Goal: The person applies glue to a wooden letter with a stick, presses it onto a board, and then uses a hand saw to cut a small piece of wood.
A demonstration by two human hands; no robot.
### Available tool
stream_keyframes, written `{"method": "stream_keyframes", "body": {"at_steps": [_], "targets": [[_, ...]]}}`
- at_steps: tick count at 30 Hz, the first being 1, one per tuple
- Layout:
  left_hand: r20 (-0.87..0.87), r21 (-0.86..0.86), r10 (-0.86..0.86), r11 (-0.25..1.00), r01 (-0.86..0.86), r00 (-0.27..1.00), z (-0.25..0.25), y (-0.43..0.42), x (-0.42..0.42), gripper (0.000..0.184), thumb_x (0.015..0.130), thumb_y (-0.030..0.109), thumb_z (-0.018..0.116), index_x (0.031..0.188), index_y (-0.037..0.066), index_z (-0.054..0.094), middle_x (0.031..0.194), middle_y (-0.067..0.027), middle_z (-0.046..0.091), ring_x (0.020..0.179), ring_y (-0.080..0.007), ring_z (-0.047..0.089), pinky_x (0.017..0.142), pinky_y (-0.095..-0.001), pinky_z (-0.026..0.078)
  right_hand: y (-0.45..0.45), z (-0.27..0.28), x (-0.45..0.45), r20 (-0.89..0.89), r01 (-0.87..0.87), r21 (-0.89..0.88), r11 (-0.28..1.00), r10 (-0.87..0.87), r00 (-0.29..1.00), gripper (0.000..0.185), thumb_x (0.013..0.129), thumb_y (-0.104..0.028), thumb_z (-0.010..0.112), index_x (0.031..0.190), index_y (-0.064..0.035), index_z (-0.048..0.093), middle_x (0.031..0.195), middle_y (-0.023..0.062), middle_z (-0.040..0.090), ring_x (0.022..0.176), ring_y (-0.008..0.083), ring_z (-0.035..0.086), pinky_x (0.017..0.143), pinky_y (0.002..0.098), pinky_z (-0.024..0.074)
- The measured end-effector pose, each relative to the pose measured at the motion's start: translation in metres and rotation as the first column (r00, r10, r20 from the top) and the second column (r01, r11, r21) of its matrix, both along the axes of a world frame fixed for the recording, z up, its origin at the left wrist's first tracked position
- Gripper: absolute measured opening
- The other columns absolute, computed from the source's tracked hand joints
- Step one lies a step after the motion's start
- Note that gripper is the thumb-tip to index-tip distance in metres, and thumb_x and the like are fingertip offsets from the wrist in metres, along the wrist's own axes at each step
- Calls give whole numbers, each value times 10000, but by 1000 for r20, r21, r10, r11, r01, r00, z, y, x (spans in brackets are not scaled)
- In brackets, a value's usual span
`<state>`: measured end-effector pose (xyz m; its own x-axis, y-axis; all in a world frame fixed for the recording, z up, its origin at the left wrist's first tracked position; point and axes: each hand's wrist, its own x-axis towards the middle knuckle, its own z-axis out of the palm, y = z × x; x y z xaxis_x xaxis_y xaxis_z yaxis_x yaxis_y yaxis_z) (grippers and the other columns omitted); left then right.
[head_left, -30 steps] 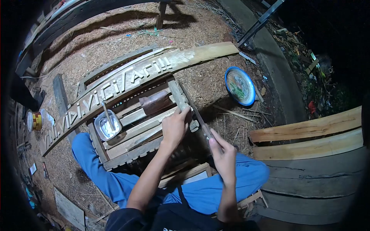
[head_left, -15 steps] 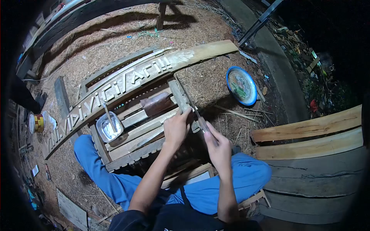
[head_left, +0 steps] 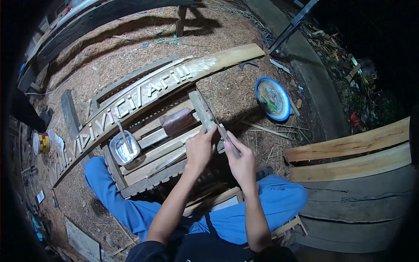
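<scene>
My right hand (head_left: 241, 159) is closed around the handle of a knife-like tool (head_left: 228, 140); its narrow blade points up and left along the edge of a wooden crate (head_left: 117, 168). Just left of it, the fingers of my left hand (head_left: 200, 147) are pinched at the crate's right-hand rail, and whatever they hold is hidden. A brown block (head_left: 176, 122) sits on the slats. Beside it, a clear plastic tub (head_left: 135, 153) of white paste has a stick (head_left: 124, 136) standing in it. Across the crate's far side lies a long board (head_left: 238, 54) with raised letters.
A blue-rimmed basin (head_left: 273, 98) stands on shavings at the right. Wooden planks (head_left: 349, 148) lie at the lower right, and a yellow-banded can (head_left: 42, 143) stands at the far left. A bench (head_left: 109, 17) crosses the back. Another person's leg (head_left: 28, 109) shows at the left.
My right hand has moved slightly up and left with the knife-like tool, and the blade sits differently against the crate's edge. My left hand stays almost in place.
</scene>
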<state>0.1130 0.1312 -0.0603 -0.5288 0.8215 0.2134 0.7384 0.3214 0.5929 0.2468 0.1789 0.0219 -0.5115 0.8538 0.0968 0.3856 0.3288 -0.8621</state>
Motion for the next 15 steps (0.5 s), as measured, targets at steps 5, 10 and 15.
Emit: {"method": "stream_keyframes", "body": {"at_steps": [5,10,15], "targets": [[43,31,11,999,-12,999,3,0,-2,416,815,131,759,1208,169,627,964,-124,667,806,-370,708,655,-494,555,-4,10,12,19,-18,-86,996,20,1000,379,1027,-161,665,1353,32,654,1238,199,742,1108,173,702,947,320,542],[26,43,12,999,-13,1000,-2,2,1,396,849,182,747,1233,191,648,975,-141,673,749,-347,717,619,-478,550,-13,9,47,28,20,-223,975,-14,1000,386,1023,-106,661,1371,57,634,1298,186,710,1169,162,658,1015,290,505],[19,52,50,997,-51,999,1,7,-3,370,875,195,735,1235,187,648,966,-130,681,771,-360,712,629,-482,548,-2,21,26,-18,-1,-217,976,-3,1000,381,1020,-149,675,1344,51,656,1285,215,715,1185,200,671,1032,318,505]]}}
